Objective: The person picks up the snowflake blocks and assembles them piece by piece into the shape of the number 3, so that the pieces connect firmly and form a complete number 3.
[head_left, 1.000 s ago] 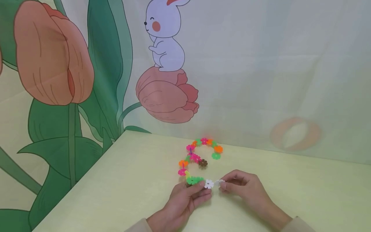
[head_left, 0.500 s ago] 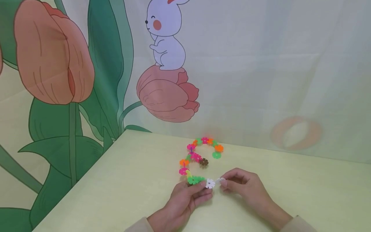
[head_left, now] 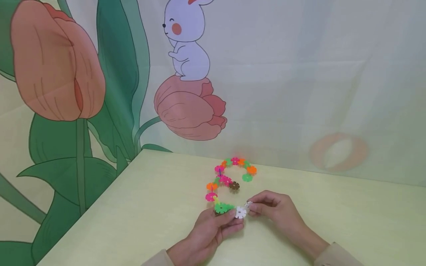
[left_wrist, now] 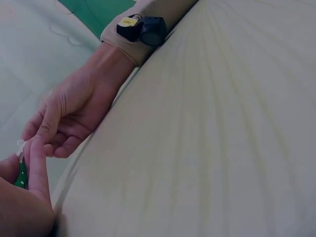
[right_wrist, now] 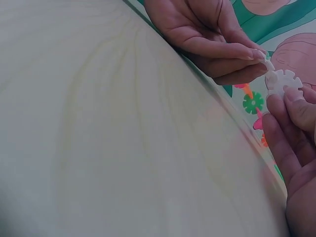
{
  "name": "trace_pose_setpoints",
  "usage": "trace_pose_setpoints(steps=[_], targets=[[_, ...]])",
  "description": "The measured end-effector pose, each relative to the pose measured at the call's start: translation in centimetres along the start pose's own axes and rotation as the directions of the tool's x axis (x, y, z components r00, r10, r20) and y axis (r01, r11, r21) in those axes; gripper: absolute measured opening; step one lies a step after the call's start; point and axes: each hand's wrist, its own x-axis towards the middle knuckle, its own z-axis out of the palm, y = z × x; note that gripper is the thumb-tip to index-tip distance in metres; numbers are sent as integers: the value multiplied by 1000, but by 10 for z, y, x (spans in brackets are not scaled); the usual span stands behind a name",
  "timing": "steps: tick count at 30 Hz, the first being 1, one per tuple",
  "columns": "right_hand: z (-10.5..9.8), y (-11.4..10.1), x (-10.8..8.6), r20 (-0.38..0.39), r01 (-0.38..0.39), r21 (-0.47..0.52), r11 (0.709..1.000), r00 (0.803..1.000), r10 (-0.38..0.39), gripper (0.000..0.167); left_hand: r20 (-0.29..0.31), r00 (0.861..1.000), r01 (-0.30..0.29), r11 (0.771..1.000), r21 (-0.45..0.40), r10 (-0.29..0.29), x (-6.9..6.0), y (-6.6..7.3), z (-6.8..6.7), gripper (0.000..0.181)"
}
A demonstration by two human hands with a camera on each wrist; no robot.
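Note:
A curved chain of notched plastic snowflake discs (head_left: 211, 186), in orange, pink, green, yellow and brown, lies on the table. My left hand (head_left: 213, 229) grips its near end, thumb over the green discs (head_left: 222, 208). A white snowflake disc (head_left: 240, 212) sits at that end, beside the left fingertips. Between thumb and fingers my right hand (head_left: 277, 210) pinches another white snowflake disc (head_left: 248, 205), tilted against the first. In the right wrist view the two white discs meet edge to edge, the right hand's one (right_wrist: 284, 83) facing the camera. Whether their slots interlock I cannot tell.
A pale yellow cloth covers the table (head_left: 133, 207). Behind it hangs a backdrop (head_left: 283, 92) printed with tulips and a rabbit. The chain's far loop (head_left: 235, 161) lies close to the table's back edge.
My right hand has moved slightly left and up, bringing its white disc closer to the one at the chain's end and tilting it. The left hand keeps its grip.

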Motion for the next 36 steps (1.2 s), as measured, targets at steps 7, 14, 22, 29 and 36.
trace_pose_setpoints(steps=[7, 14, 22, 29, 36], targets=[[2, -2, 0, 8, 26, -28, 999, 1000, -26, 19, -17, 1000, 3, 1000, -1, -3, 0, 1, 1, 34], [5, -3, 0, 0, -11, -28, 1000, 1000, 11, 19, -22, 1000, -6, 1000, -11, 6, 0, 1, 3, 30], [11, -1, 0, 39, 28, -123, 992, 999, -23, 13, -143, 990, -1, 997, 79, 13, -4, 3, 4, 26], [-2, -1, 21, -47, -116, -150, 982, 993, 110, 28, -155, 988, -9, 997, 73, 20, -10, 7, -1, 25], [-10, 1, 51, -128, -155, -443, 883, 986, 109, 33, -150, 988, -16, 996, 86, 29, -10, 8, 2, 23]])
